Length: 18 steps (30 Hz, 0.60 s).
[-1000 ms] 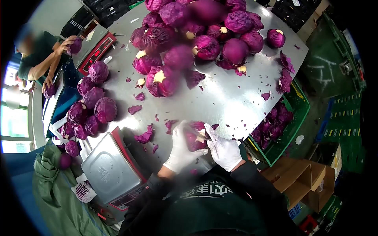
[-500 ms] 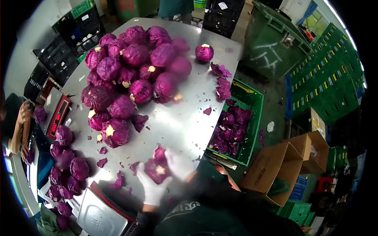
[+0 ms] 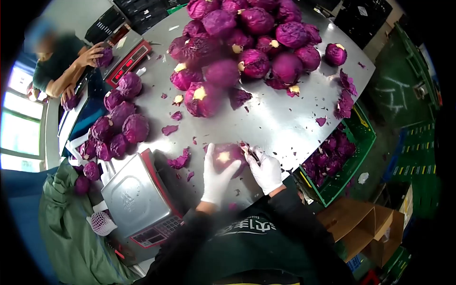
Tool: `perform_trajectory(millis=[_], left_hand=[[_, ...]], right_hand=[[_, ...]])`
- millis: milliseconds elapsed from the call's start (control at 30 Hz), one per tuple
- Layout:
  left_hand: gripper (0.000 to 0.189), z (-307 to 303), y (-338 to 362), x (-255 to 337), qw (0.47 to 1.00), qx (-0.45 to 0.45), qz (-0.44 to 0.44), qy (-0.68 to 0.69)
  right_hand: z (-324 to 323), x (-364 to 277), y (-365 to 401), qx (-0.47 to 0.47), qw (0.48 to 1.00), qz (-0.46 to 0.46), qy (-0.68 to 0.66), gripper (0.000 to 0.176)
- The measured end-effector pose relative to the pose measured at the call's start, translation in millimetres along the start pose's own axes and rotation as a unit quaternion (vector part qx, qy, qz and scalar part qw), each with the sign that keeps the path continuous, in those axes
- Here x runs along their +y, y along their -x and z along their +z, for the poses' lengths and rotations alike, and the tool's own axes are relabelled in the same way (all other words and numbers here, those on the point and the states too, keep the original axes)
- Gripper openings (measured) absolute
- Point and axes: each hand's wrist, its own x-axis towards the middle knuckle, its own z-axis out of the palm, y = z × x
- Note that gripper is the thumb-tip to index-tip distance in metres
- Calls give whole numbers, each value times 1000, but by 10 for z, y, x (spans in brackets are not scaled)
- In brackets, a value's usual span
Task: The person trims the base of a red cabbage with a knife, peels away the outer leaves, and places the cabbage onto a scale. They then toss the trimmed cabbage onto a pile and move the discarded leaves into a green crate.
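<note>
A red cabbage (image 3: 228, 160) with a pale cut stem is held just above the metal table (image 3: 270, 118). My left hand (image 3: 216, 175), in a white glove, wraps round its left and near side. At its right edge my right hand (image 3: 262, 170), also gloved, has its fingers pinched on something dark and thin, too small to make out, with a reddish leaf scrap at the fingertips. Loose purple leaves (image 3: 179, 159) lie to the left of the held cabbage. Beyond the hands is a large pile of red cabbages (image 3: 256, 21).
A weighing scale (image 3: 137, 194) stands near left, with more cabbages (image 3: 135, 127) beyond it. At the far left a co-worker (image 3: 61, 71) holds a cabbage beside another scale (image 3: 127, 62). A green crate (image 3: 363, 142) of leaves and cardboard boxes (image 3: 351, 221) are at the right.
The view has swung left, so the table's contents appear further right and the co-worker shows more. My right hand has moved off the cabbage's top to its right side.
</note>
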Motion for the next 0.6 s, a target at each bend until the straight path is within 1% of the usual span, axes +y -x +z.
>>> perform_trajectory(millis=[33,67,133,167,200,233,267,333,400,433,467,533,600], left_hand=[[98,-35,-30,-34,999,-12,14,-51],[98,-81,-62,-47,994,-25,28,-102],[98,-160,-49,72,976,-82,89,-183],[99,-196,-34,118,960,-116,118,-227],[97,-193,-57,127,957,-123,137,-224],[96,-164,-85,124,955,-128,156,-218],[95,-144,-68,101,954,-133,169,-211],[95,-127,-110,77,929,-138,194,-284],[97,-88,-119,118,920,-148,214,-292],[97,-82,-121,127,922,-149,201,-296],[97,-80,-115,133,923,-148,187,-300],[98,-89,-102,139,921,-150,174,-315],[101,-89,-105,146,913,-156,179,-331]], right_hand=[[-63,-41,-49,-40,997,60,10,27],[-49,108,-86,-12,996,86,15,28],[-141,577,-336,-22,983,179,-15,34],[-315,602,-453,-6,966,231,-112,40],[-487,621,-527,14,938,279,-207,47],[-560,508,-574,57,983,150,-92,61],[-686,361,-471,28,995,96,2,61],[-613,170,-255,-66,995,26,75,54],[-448,83,-23,-90,990,-80,71,51],[-411,22,32,-113,985,-93,91,52],[-424,-73,41,-155,980,-71,104,55],[-440,-191,1,-202,969,-61,131,57],[-426,-199,-42,-218,967,-54,122,53]])
